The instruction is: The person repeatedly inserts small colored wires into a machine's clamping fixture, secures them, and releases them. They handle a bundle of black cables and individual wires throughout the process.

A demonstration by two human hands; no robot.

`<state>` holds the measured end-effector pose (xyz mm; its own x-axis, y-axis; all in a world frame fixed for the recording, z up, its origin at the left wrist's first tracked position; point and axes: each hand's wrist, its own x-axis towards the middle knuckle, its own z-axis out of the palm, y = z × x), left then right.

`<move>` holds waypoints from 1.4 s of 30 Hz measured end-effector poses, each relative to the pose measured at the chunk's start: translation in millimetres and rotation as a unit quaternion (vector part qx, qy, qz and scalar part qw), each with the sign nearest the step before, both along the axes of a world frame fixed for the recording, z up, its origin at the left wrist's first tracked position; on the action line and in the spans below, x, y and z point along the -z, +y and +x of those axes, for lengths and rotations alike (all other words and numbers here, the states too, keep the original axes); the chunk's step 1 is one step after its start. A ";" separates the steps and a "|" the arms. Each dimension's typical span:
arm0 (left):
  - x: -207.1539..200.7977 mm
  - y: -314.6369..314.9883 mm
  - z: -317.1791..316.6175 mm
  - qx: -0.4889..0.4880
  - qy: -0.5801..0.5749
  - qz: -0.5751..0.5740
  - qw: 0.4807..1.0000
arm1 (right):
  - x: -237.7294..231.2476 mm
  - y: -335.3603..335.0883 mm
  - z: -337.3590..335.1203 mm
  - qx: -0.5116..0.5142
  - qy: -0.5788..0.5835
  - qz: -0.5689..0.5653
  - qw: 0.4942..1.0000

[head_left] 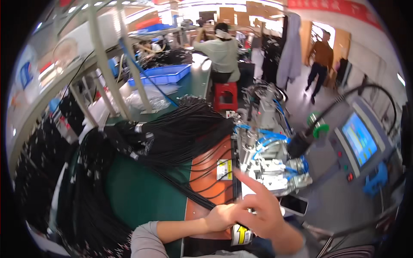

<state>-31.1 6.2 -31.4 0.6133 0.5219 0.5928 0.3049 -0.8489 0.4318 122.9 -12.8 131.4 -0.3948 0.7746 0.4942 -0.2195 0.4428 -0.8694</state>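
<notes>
My left hand [221,217] comes in over the orange panel [206,180], its fingers curled. What they hold is hidden behind my right hand [262,210], which overlaps it. The right index finger is stretched out toward the machine, with the other fingers bent near the left hand; that hand is a little blurred. Thin black cables [193,195] run from a big bundle [185,129] across the panel and reach the left knuckles. Just beyond the fingertip stands the metal machine [271,172] with blue air tubes. Below the hands is a label with a yellow arrow [242,235].
More black cables [90,189] hang over the left side of the green table [137,189]. A phone [294,204] lies right of my hands. A control screen [359,137] stands at the right. Farther off are a blue tray [165,74], a seated person and a standing person.
</notes>
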 end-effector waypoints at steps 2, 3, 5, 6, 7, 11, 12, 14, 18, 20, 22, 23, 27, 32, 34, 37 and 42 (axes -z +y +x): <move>-12.0 -2.4 -2.3 -0.006 -0.007 -0.001 1.000 | -67.4 27.7 -36.3 -0.099 -0.064 0.015 0.993; -23.3 0.6 6.5 -0.006 0.008 0.079 0.997 | -94.2 41.7 -51.0 -0.099 -0.020 -0.029 0.994; -22.9 2.6 13.9 0.006 0.025 0.067 0.997 | -109.7 77.2 -76.3 -0.077 0.046 -0.032 0.995; -22.5 3.1 19.9 0.013 0.017 0.066 0.998 | -112.6 91.9 -78.0 -0.108 0.044 -0.071 0.991; -20.9 4.0 21.8 0.010 0.010 0.064 0.998 | -111.0 103.9 -82.4 -0.147 0.040 -0.110 0.982; -17.2 -1.3 16.2 -0.002 0.047 0.037 0.998 | -100.4 106.1 -84.2 -0.165 0.106 -0.162 0.967; -17.6 -2.4 15.0 -0.004 0.050 0.038 0.998 | -101.1 108.2 -85.0 -0.155 0.128 -0.174 0.964; -17.1 -3.8 15.4 -0.008 0.053 0.038 0.998 | -101.6 109.5 -86.6 -0.145 0.144 -0.185 0.961; -12.9 1.7 20.3 0.017 0.027 0.076 0.997 | -94.3 94.1 -87.0 -0.161 -0.010 -0.030 0.986; -12.0 9.8 26.7 0.024 0.012 0.084 0.996 | -71.7 70.8 -93.1 -0.120 -0.069 0.235 0.962; -27.3 -2.1 10.5 -0.012 0.040 0.084 0.996 | -79.2 30.1 -92.6 -0.089 -0.040 0.470 0.877; -26.0 -1.2 8.7 -0.017 0.041 0.078 0.996 | -84.9 15.5 -80.6 -0.074 -0.072 0.531 0.841; -18.8 4.3 13.2 -0.016 0.037 0.068 0.997 | -77.0 2.1 -61.5 0.039 0.021 0.581 0.813; -23.8 9.7 30.5 -0.003 0.031 0.075 0.997 | -79.8 8.0 -27.6 0.183 -0.013 0.640 0.746; -23.8 2.6 20.5 -0.025 0.053 0.066 0.996 | -77.5 3.1 -11.0 0.187 -0.034 0.583 0.790; -8.9 -0.1 14.0 -0.039 0.055 0.044 0.997 | -67.6 17.8 -4.0 0.192 -0.028 0.579 0.792; -18.5 7.8 28.4 -0.015 0.064 0.045 0.997 | -59.6 -4.2 25.5 0.286 -0.047 0.522 0.802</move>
<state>-2.7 14.0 -13.0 0.6717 0.4890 0.5565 0.3781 -0.8723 0.3101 148.4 -17.0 191.1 -0.1967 0.0266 0.9801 0.3239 0.9453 0.0394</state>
